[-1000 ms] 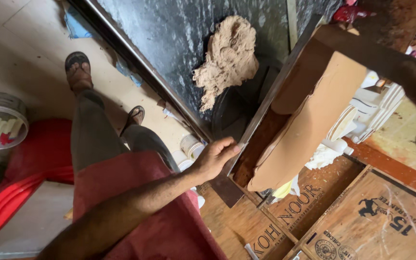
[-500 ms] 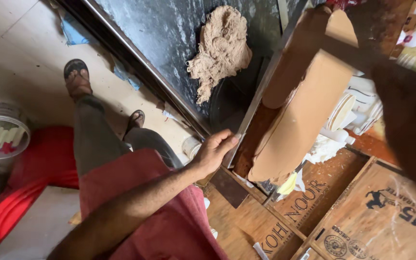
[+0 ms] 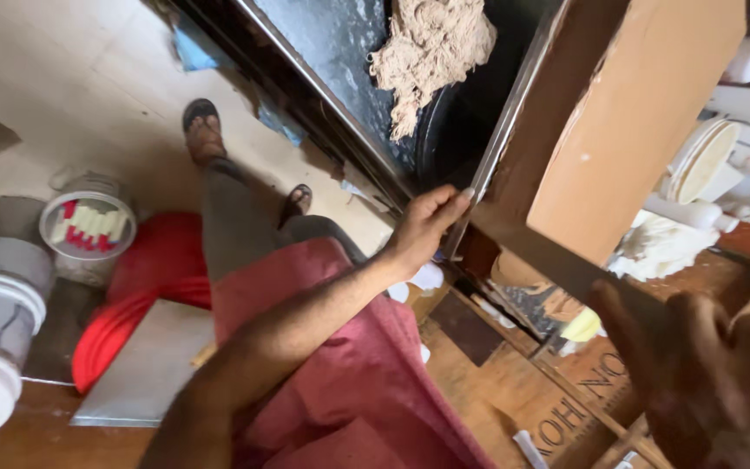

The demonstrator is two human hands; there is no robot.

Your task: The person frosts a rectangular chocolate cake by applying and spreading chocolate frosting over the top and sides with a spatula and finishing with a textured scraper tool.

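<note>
Metal strip [image 3: 501, 148], partly hidden behind a brown board [image 3: 627, 113], is grasped at its lower end by the left hand [image 3: 423, 227], fingers curled round it. Right hand [image 3: 705, 382] looms blurred at the corner, cut off; fingers spread, touching nothing I can make out.

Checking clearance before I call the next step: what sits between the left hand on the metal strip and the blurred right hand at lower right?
In the head view, a dark wooden bar crosses between left hand and right hand.

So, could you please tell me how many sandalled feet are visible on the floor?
2: one sandalled foot far out on the pale floor, the other nearer, partly hidden behind the knee.
</note>
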